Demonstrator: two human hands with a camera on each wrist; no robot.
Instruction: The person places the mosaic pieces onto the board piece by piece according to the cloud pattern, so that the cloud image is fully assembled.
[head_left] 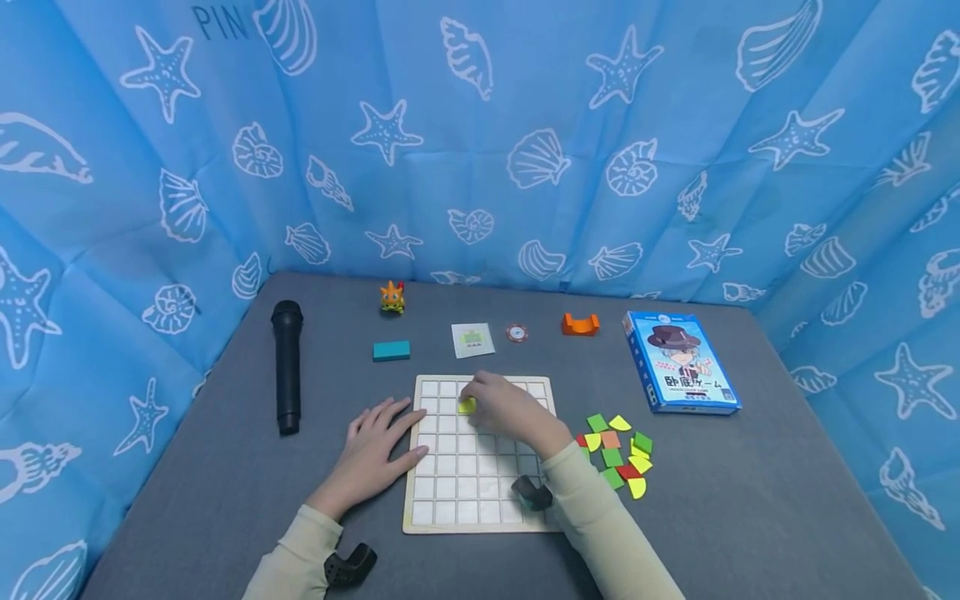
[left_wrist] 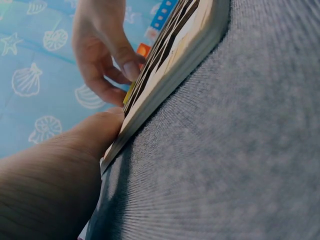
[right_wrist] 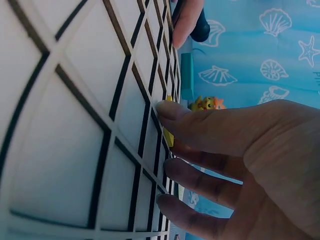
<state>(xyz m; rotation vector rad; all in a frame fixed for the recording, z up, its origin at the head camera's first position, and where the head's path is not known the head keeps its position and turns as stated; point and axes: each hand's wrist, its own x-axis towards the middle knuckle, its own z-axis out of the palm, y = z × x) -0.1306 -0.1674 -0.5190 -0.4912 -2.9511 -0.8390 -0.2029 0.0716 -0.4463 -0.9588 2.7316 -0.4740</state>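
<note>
A pale wooden grid board (head_left: 465, 528) with white square cells lies flat on the grey table. Over its upper part, my right hand (head_left: 510, 412) holds a small yellow piece (head_left: 467, 406) between thumb and fingers. In the right wrist view the thumb lies against this yellow piece (right_wrist: 168, 131) at the grid's surface. My left hand (head_left: 375, 454) rests at the board's left edge with its fingers spread, thumb and index finger touching the rim. To the right of the board lies a loose pile of green, yellow, red and orange pieces (head_left: 612, 457), partly hidden by the right forearm.
Left of the board lies a black microphone (head_left: 287, 367). Behind it are a teal block (head_left: 392, 351), an orange figurine (head_left: 392, 297), a white card (head_left: 472, 340), a round chip (head_left: 517, 333) and an orange holder (head_left: 581, 325). A blue game box (head_left: 682, 362) lies at right.
</note>
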